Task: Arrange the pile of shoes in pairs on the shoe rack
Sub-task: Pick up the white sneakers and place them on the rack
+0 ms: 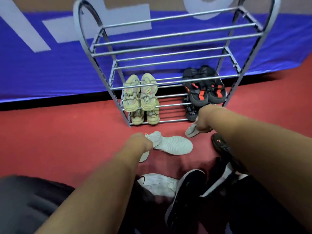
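A grey metal shoe rack (168,39) stands against the blue wall. A beige pair (140,93) sits on its lower left shelf, with another beige pair (145,116) below. A black and red pair (205,92) sits at the lower right, above a black shoe (191,112). On the red floor my left hand (140,142) grips the heel end of a pale grey shoe (172,144). My right hand (205,123) grips a second pale grey shoe (191,131), mostly hidden by the hand.
Close to me on the floor lie a white shoe (160,184), a black shoe (184,191) with a white sole, and further black shoes (221,144) under my right forearm. The rack's top shelves hold nothing. A dark shape (25,200) fills the lower left.
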Demonstrator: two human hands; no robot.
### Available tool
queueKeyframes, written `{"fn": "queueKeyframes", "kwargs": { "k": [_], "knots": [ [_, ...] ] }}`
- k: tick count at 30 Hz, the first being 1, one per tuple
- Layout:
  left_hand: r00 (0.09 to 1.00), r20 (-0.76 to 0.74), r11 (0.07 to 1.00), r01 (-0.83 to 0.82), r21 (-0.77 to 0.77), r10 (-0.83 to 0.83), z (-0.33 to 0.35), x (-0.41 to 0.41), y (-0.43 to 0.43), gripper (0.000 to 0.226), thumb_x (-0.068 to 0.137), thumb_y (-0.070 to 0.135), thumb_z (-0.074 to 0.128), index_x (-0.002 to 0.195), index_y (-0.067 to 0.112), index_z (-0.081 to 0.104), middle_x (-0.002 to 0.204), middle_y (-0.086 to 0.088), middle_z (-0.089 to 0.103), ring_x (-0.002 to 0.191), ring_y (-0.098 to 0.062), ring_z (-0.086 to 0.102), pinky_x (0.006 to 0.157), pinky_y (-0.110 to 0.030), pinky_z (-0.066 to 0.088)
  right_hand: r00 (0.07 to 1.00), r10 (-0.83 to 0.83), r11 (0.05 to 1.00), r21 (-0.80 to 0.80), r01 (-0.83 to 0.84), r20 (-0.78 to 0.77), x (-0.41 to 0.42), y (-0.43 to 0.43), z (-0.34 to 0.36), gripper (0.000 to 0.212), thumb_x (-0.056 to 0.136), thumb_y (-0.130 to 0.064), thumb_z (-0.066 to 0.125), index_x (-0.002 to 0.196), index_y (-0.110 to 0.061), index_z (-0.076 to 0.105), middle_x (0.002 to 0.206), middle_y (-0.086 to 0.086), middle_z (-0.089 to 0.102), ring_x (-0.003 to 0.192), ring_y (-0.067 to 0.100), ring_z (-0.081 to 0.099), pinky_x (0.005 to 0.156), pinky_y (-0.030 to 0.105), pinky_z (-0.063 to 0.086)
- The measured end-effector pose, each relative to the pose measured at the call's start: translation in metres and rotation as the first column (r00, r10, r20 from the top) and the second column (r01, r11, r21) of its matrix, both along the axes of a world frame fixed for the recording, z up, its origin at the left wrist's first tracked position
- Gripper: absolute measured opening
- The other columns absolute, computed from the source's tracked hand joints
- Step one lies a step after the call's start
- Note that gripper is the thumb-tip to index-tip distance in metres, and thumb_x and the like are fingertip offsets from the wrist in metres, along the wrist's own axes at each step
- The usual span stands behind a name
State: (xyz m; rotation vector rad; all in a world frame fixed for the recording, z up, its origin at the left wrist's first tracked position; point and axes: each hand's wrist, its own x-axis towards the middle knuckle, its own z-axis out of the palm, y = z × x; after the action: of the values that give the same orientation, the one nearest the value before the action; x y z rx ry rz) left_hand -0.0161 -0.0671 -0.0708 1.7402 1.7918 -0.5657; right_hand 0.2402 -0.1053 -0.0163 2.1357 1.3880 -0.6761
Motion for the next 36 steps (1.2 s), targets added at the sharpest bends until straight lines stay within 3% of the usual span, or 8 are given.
{"fn": "queueKeyframes", "kwargs": {
  "k": [3,6,11,15,21,28,31,36],
  "knots": [
    [0.998,-0.008,0.998,0.069,0.013,-0.069,0.057,-0.005,0.015,0.057,0.079,0.036,0.085,0.127,0.009,0.071,0.123,-0.009,0.07,0.099,-0.029,0.068,0.085,-0.034,0.057,0.998,0.046,0.997,0.068,-0.043,-0.04,-0.003,0.003,0.047,0.029,0.082,-0.037,0.07,0.099,-0.013,0.074,0.077,0.002,0.063,0.084,0.03,0.064,0.084,0.033,0.057],
    [0.991,-0.008,0.988,0.136,0.074,-0.136,0.115,-0.01,0.03,0.054,0.074,0.041,0.086,0.118,0.01,0.076,0.115,-0.008,0.073,0.099,-0.029,0.071,0.092,-0.038,0.06,0.994,0.091,0.974,0.214,-0.076,-0.06,-0.007,0.002,0.088,0.034,0.078,-0.043,0.073,0.066,-0.012,0.065,0.067,0.002,0.061,0.076,0.03,0.064,0.075,0.033,0.055],
    [0.974,-0.014,0.961,0.224,0.159,-0.225,0.196,-0.025,0.041,0.033,0.079,0.044,0.081,0.085,0.013,0.071,0.084,-0.002,0.069,0.072,-0.023,0.066,0.065,-0.03,0.051,0.982,0.111,0.957,0.284,-0.063,-0.155,-0.026,0.008,0.143,0.042,0.063,-0.053,0.085,0.066,-0.012,0.072,0.067,-0.002,0.067,0.073,0.026,0.068,0.067,0.032,0.055],
    [0.98,0.068,0.945,0.162,0.285,-0.189,0.213,-0.044,0.041,0.029,0.081,0.04,0.08,0.088,0.014,0.069,0.087,-0.003,0.068,0.078,-0.024,0.066,0.064,-0.032,0.046,0.962,0.097,0.914,0.405,0.015,-0.256,-0.035,0.006,0.153,0.041,0.066,-0.045,0.081,0.051,-0.011,0.063,0.044,-0.005,0.054,0.056,0.024,0.054,0.053,0.028,0.04],
    [0.944,0.319,0.939,-0.036,0.342,-0.08,0.202,-0.041,0.039,0.032,0.084,0.042,0.078,0.092,0.013,0.069,0.091,-0.005,0.068,0.076,-0.019,0.063,0.059,-0.03,0.04,0.872,0.096,0.877,0.455,0.154,-0.48,-0.045,0.009,0.169,0.024,0.063,-0.035,0.082,0.061,-0.017,0.067,0.052,0.0,0.059,0.048,0.019,0.048,0.052,0.027,0.039],
    [0.905,0.425,0.879,-0.199,0.433,-0.004,0.191,-0.017,0.052,0.047,0.084,0.047,0.079,0.112,0.011,0.067,0.108,-0.01,0.069,0.097,-0.031,0.065,0.074,-0.033,0.045,0.923,0.044,0.743,0.629,0.226,-0.384,-0.043,0.015,0.166,0.032,0.071,-0.035,0.075,0.061,-0.013,0.054,0.057,0.005,0.047,0.053,0.024,0.039,0.051,0.028,0.033],
    [0.869,0.492,0.863,-0.28,0.422,0.041,0.188,-0.008,0.063,0.047,0.089,0.043,0.078,0.118,0.008,0.064,0.114,-0.012,0.067,0.103,-0.033,0.064,0.079,-0.035,0.051,0.922,-0.025,0.657,0.689,0.306,-0.386,-0.043,0.026,0.155,0.04,0.076,-0.036,0.073,0.062,-0.01,0.047,0.067,0.006,0.045,0.054,0.023,0.036,0.051,0.028,0.029],
    [0.874,0.478,0.83,-0.325,0.453,0.081,0.176,0.009,0.088,0.055,0.092,0.048,0.075,0.124,0.006,0.06,0.12,-0.014,0.066,0.109,-0.035,0.062,0.078,-0.034,0.045,0.88,-0.113,0.59,0.681,0.434,-0.462,-0.051,0.057,0.127,0.044,0.076,-0.05,0.073,0.081,-0.009,0.059,0.102,0.011,0.06,0.064,0.02,0.05,0.055,0.03,0.036]
  ]
}}
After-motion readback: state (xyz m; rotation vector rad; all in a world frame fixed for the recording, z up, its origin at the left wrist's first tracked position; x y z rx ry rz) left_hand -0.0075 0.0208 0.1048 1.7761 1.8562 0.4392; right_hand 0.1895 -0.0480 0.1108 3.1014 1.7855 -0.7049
